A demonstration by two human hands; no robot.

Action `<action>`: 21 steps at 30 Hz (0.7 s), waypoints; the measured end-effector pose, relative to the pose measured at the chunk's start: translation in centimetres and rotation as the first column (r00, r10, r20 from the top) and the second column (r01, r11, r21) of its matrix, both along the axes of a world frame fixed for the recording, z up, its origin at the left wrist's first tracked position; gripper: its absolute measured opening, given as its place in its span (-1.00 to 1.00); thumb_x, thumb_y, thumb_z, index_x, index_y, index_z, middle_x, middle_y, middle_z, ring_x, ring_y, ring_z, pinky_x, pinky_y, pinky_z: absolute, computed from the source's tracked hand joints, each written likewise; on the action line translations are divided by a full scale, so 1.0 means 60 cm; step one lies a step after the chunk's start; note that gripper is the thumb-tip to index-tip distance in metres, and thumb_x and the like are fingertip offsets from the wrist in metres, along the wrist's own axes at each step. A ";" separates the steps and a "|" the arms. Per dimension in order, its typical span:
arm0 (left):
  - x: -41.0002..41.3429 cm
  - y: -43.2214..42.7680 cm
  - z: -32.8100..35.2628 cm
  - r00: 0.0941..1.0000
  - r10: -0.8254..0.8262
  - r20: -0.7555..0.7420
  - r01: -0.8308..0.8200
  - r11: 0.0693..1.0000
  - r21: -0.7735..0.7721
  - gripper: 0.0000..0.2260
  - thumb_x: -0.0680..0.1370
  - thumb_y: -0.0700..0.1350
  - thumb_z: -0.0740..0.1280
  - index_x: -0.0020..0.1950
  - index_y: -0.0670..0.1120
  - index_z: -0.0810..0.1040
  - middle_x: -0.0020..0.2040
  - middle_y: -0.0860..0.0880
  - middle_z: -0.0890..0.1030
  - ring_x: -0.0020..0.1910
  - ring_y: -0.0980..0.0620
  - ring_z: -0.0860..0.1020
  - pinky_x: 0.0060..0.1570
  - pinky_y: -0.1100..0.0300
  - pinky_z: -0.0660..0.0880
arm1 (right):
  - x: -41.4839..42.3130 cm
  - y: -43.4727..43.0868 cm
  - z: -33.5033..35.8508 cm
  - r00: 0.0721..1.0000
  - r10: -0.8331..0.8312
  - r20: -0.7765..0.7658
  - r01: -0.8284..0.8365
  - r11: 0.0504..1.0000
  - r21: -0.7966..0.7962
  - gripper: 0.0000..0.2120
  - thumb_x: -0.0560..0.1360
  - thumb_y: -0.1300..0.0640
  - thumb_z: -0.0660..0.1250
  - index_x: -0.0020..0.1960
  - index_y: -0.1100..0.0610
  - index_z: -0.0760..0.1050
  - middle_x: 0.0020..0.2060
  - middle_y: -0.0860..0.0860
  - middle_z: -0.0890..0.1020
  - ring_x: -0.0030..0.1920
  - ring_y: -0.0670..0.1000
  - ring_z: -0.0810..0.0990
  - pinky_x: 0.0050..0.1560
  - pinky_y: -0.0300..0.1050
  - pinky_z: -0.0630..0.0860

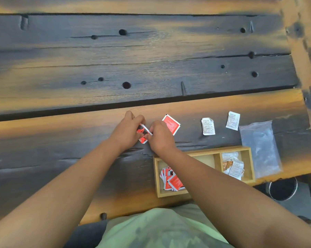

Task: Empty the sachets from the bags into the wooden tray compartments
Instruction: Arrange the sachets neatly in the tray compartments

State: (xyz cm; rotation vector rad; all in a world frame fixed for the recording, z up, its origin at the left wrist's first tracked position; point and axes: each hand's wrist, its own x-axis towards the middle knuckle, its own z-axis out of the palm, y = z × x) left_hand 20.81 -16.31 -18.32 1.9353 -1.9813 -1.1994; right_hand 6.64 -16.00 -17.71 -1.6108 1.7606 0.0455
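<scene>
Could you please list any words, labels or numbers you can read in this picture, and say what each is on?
Nothing is legible.
Held sachet, pinched by left hand and right hand: black marks on red, blurred.
Loose red sachet: pale print, blurred.
Middle white sachet: dark print, too small.
White sachet by bag: dark print, too small.
Red sachets and white sachets in tray: too small.

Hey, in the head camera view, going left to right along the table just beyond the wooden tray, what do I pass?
left hand → held red sachets, pinched by both hands → right hand → loose red sachet → crumpled white sachet → flatter white sachet → clear plastic bag
</scene>
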 end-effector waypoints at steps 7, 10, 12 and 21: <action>0.003 0.036 0.011 0.972 0.219 -0.089 -0.219 0.976 0.010 -0.76 0.42 -0.17 0.50 -0.13 -0.09 0.43 -0.19 -0.06 0.50 -0.23 -0.07 0.44 -0.23 0.06 0.36 | -0.014 -0.005 0.022 0.981 0.021 0.192 -0.030 0.999 0.044 -0.87 0.53 0.13 0.40 -0.08 0.09 0.44 -0.21 -0.02 0.59 -0.13 0.09 0.60 -0.13 0.01 0.51; -0.007 0.056 0.023 0.926 0.350 -0.141 -0.348 0.937 0.037 -0.78 0.44 -0.13 0.49 -0.15 -0.05 0.44 -0.27 -0.10 0.59 -0.27 -0.12 0.52 -0.22 0.00 0.46 | -0.030 -0.004 0.034 0.969 0.037 0.245 -0.042 0.999 0.013 -0.86 0.52 0.14 0.40 -0.07 0.07 0.42 -0.30 -0.06 0.52 -0.16 0.09 0.58 -0.09 0.09 0.53; -0.019 0.066 0.033 0.885 0.423 -0.196 -0.424 0.905 0.039 -0.80 0.44 -0.12 0.48 -0.14 -0.03 0.44 -0.25 -0.12 0.60 -0.28 -0.11 0.53 -0.20 -0.05 0.50 | -0.043 -0.004 0.043 0.957 0.053 0.284 -0.050 0.999 -0.016 -0.87 0.52 0.17 0.39 -0.05 0.08 0.44 -0.31 -0.06 0.49 -0.15 0.10 0.57 -0.09 0.10 0.51; -0.115 0.119 0.085 0.819 0.511 -0.261 -0.502 0.858 0.106 -0.89 0.51 -0.15 0.44 -0.10 -0.01 0.53 -0.27 -0.04 0.55 -0.30 0.00 0.52 -0.26 0.03 0.49 | -0.152 0.036 0.082 0.943 0.142 0.302 -0.132 0.990 -0.052 -0.95 0.53 0.15 0.38 -0.05 0.03 0.52 -0.32 -0.13 0.49 -0.26 -0.04 0.51 -0.19 -0.05 0.46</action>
